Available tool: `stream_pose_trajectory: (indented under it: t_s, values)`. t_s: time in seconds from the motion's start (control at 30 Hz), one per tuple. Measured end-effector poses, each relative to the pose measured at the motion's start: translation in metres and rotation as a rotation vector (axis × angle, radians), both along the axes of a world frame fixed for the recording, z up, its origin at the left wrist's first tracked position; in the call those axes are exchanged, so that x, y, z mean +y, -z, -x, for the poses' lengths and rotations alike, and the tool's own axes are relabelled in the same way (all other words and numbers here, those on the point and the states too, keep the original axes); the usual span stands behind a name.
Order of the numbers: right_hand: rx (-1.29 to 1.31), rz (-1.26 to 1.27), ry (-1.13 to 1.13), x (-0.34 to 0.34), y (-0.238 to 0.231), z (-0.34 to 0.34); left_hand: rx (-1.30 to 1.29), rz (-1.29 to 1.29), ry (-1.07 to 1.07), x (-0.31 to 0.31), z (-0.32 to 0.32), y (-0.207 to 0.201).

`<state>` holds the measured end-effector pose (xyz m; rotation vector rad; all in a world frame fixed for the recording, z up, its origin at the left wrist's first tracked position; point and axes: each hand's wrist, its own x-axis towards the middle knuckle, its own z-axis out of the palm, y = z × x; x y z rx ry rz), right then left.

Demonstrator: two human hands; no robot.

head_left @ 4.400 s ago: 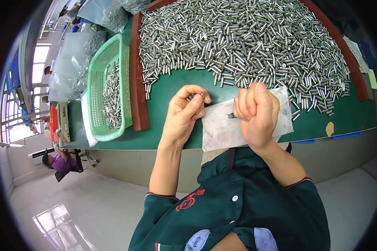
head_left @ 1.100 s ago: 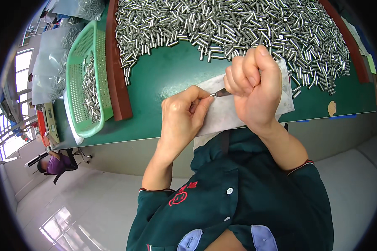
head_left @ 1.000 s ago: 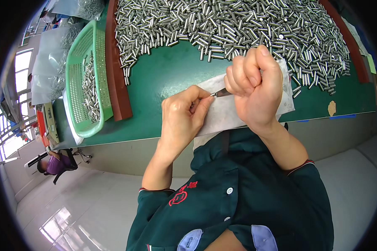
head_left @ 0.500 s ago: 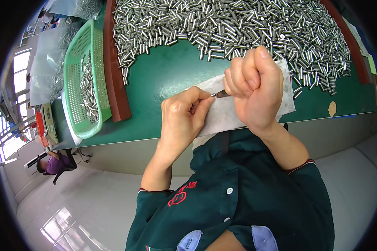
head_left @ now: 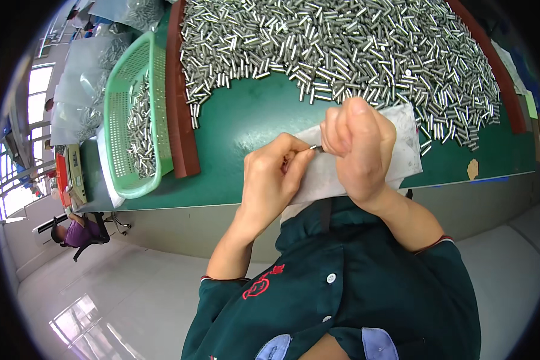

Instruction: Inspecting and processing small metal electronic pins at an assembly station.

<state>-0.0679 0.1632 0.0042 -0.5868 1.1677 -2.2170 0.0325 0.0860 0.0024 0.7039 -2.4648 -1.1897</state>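
My left hand (head_left: 274,180) and my right hand (head_left: 357,150) meet over the near edge of the green table (head_left: 246,126). Between their fingertips they pinch one small metal pin (head_left: 314,147), of which only a short silver tip shows. Both hands hover above a white cloth (head_left: 402,150) lying at the table's front edge. A large heap of short silver metal pins (head_left: 342,48) covers the table beyond my hands.
A green perforated plastic basket (head_left: 117,108) with several pins stands at the left, beyond a brown wooden bar (head_left: 180,108). Clear plastic bags (head_left: 84,66) of pins lie further left. A seated person (head_left: 75,231) is on the floor level at far left.
Since the earliest frame my hands have come together and lifted over the cloth. In the last second they have barely moved, still pinching the pin.
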Motion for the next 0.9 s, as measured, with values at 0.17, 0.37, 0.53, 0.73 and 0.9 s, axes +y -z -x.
stream_pose_trajectory:
  t_s: [0.17, 0.37, 0.53, 0.73, 0.9]
  values:
    - [-0.076, 0.048, -0.014, 0.000, 0.005, 0.004, 0.370, -1.240, 0.106, -0.029, -0.007, -0.005]
    - [-0.122, 0.077, -0.022, -0.001, 0.003, 0.005, 0.414, -1.332, 0.065, -0.039, -0.005, 0.007]
    - [-0.135, 0.088, -0.016, 0.001, 0.004, 0.008, 0.428, -1.302, -0.048, -0.051, 0.006, -0.002]
    - [-0.155, 0.086, -0.022, -0.001, 0.002, 0.006, -0.014, 0.264, -0.147, -0.078, 0.032, -0.009]
    - [-0.119, 0.068, -0.026, 0.000, 0.005, 0.008, -0.110, 0.509, -0.067, -0.088, 0.043, 0.005]
